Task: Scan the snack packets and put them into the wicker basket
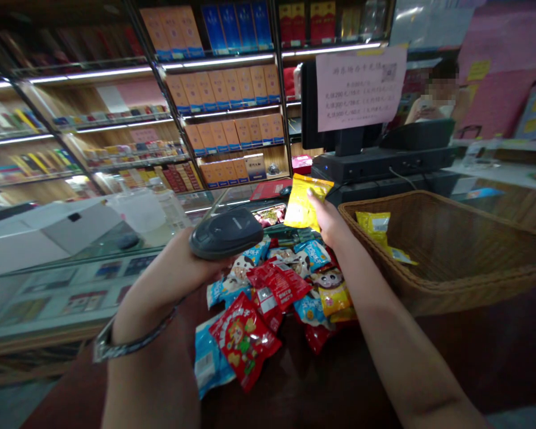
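Note:
My left hand [192, 262] is closed around a dark grey barcode scanner [227, 232], whose head points to the right. Held up between the thumb and fingers of my right hand [327, 215] is a yellow snack packet [304, 199], just right of the scanner and apart from it. Below both hands lies a pile of small snack packets on the dark brown counter. A red packet [245, 341] rests on top of a blue packet [209, 357] at the near end. More red packets [279, 283] and a yellow one with a cartoon face [333, 292] lie in the heap.
To the right stands a wicker basket [429, 292] with a few yellow packets [375, 226] inside. A monitor [310, 107] bearing a paper sign [361, 86] stands behind. A white box [49, 229] sits on the glass display case [71, 298]. A person [438, 101] is at the back right.

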Motion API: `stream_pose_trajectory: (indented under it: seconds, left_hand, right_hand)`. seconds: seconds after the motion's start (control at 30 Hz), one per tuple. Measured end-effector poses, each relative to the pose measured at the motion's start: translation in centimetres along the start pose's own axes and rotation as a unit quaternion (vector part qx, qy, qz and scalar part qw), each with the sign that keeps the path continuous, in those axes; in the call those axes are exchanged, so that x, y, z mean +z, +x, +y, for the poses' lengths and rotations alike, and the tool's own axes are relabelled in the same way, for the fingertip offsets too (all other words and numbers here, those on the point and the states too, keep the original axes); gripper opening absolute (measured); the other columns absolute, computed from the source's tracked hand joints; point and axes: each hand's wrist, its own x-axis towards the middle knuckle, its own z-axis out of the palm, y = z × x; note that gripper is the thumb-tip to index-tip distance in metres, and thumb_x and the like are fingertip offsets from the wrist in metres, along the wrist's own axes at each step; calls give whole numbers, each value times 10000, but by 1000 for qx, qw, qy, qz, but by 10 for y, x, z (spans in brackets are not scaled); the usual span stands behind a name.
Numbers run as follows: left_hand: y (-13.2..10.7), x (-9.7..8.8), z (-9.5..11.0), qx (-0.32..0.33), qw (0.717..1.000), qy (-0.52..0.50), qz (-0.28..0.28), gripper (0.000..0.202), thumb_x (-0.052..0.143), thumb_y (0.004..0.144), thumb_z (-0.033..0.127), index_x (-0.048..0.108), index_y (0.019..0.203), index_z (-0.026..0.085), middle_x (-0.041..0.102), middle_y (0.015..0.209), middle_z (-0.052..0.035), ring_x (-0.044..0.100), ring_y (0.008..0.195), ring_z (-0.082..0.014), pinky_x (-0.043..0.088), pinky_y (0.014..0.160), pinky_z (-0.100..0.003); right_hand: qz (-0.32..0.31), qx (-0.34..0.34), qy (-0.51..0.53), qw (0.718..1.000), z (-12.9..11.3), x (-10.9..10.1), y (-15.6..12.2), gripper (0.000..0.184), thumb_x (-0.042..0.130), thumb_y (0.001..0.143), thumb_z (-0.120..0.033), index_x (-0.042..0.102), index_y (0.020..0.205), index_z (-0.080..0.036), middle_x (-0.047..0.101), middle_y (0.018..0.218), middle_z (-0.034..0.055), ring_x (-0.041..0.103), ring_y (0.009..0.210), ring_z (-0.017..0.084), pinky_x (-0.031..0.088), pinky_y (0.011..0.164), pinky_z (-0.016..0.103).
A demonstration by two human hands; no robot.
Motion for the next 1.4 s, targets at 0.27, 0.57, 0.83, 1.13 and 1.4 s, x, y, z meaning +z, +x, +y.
stream_pose_trajectory:
  seconds: [0.27, 0.57, 0.83, 1.13, 1.4]
  left_hand:
    - [-1, -2, 2, -36, 999, -23, -1, 273, 727, 730, 383, 656, 860, 154, 652, 593, 1, 560, 541, -136, 494, 547, -258]
    - [1, 0, 0, -19, 1000, -2, 17, 277, 736, 721, 365, 681, 904, 164, 683, 664, -8, 574, 607, -151, 519, 621, -279]
    - [-3, -4, 7, -8, 1000, 9, 5, 249, 727, 689, 330, 719, 861, 150, 723, 751, -28, 593, 669, -159, 532, 674, -286]
    - [-7, -9, 0, 18, 1000, 17, 15, 305, 721, 685, 317, 732, 938, 146, 759, 850, -42, 641, 746, -180, 560, 729, -301]
    - [-7, -9, -3, 9, 1000, 14, 19, 331, 762, 676, 322, 737, 968, 167, 762, 851, -28, 657, 766, -188, 561, 725, -294]
  right_hand:
    - [21, 2, 7, 1000, -4, 6, 0, 270, 620, 869, -348, 613, 1100, -210, 743, 1015, 40, 718, 917, 187, 569, 869, 355]
    - [282, -216, -394, 848, -33, -22, -9, 495, 501, 850, -224, 478, 1341, -166, 548, 1322, 177, 539, 1213, 292, 446, 1015, 474]
    - [368, -126, -651, 652, -39, -43, -17, 715, 563, 796, -170, 356, 1478, -121, 448, 1356, 256, 449, 1220, 400, 344, 986, 652]
    - [15, -143, -720, 679, -32, -47, -8, 478, 489, 743, -11, 734, 1092, -225, 651, 1149, 88, 580, 1076, 218, 445, 926, 288]
    - [-206, 161, -765, 589, 6, -48, -2, 659, 608, 658, -11, 693, 1227, -333, 726, 1136, 41, 689, 887, 188, 482, 711, 224]
